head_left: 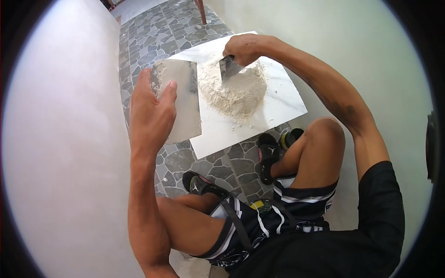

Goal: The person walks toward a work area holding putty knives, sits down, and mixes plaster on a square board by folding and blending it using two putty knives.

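Observation:
My left hand (155, 109) grips a flat rectangular plastering plate (181, 102), thumb on its upper face and the other fingers out of sight behind the left edge. Pale residue and a dark patch mark the plate. My right hand (243, 48) is closed around a putty knife (228, 69), its grey blade pointing down at a heap of off-white powder (236, 95). How deep the blade's edge sits in the powder I cannot tell. The heap rests on a white marble-patterned slab (220, 139), and the plate overlaps the slab's left side from above.
Pale walls rise on the left (69, 139) and right (315, 37). Grey stone-patterned floor (174, 160) lies around the slab. My sandalled feet (266, 155) are close to its near edge, beside a dark round container (289, 138). A brown furniture leg (201, 11) stands farther off.

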Demonstrator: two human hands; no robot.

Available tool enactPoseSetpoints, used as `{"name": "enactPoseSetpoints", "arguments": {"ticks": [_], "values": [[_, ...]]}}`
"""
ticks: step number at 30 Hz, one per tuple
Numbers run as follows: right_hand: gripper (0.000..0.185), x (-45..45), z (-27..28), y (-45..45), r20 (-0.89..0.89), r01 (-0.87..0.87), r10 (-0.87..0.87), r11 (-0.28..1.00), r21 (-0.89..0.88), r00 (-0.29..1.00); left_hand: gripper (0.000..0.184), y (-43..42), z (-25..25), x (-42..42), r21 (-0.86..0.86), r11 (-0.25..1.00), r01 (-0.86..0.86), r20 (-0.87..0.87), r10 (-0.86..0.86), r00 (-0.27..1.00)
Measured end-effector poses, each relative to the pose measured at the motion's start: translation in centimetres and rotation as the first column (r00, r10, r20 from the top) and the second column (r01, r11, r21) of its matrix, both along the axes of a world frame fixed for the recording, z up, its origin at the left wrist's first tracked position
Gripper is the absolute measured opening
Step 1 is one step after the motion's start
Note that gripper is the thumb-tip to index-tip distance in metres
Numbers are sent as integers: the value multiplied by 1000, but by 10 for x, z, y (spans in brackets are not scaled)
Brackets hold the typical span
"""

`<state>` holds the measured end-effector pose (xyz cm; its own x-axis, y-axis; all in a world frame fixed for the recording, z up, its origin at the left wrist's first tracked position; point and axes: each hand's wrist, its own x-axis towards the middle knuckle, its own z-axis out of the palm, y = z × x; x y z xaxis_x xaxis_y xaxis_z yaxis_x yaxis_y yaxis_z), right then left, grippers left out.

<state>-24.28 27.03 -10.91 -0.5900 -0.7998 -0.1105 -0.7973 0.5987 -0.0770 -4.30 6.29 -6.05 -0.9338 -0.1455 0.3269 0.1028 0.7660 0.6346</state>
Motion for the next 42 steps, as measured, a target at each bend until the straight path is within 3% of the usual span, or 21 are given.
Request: {"name": "enactPoseSetpoints", "arguments": {"ticks": [7, 15, 18, 19, 30, 33, 36, 39, 42], "values": [[25, -9, 2, -4, -98, 61, -75, 988, -139, 992, 45, 1, 1, 1, 77, 997, 18, -5, -18, 1000], [26, 2, 3, 19, 53, -59, 56, 997, 47, 997, 39, 0, 7, 5, 106, 994, 30, -19, -28, 999], [26, 3, -3, 11, 15, -104, 103, 991, 83, 995, 39, -1, 4, 3, 60, 998, 31, -42, -29, 999], [36, 3, -2, 6, 31, -52, 48, 988, 148, 998, 39, 0, 3, 2, 53, 998, 27, -42, -25, 999], [31, -16, 0, -15, -69, 18, -19, 1000, -21, 997, 40, -1, 5, 3, 81, 997, 14, -9, -13, 1000], [31, -13, 8, -8, -64, 175, -177, 984, -38, 982, 39, -3, 4, 5, 79, 997, 6, -26, -4, 1000], [30, -16, 12, 3, -14, 212, -214, 973, -87, 977, 40, -6, 4, 4, 27, 1000, -5, -46, 6, 999], [29, 1, 19, 13, 249, 273, -238, 955, -118, 939, 41, -4, 5, 4, 77, 997, 20, -42, -17, 999], [27, -10, -10, 8, 416, 308, -206, 931, -194, 886, 42, 0, 3, 3, 86, 996, 35, -32, -33, 999]]}}
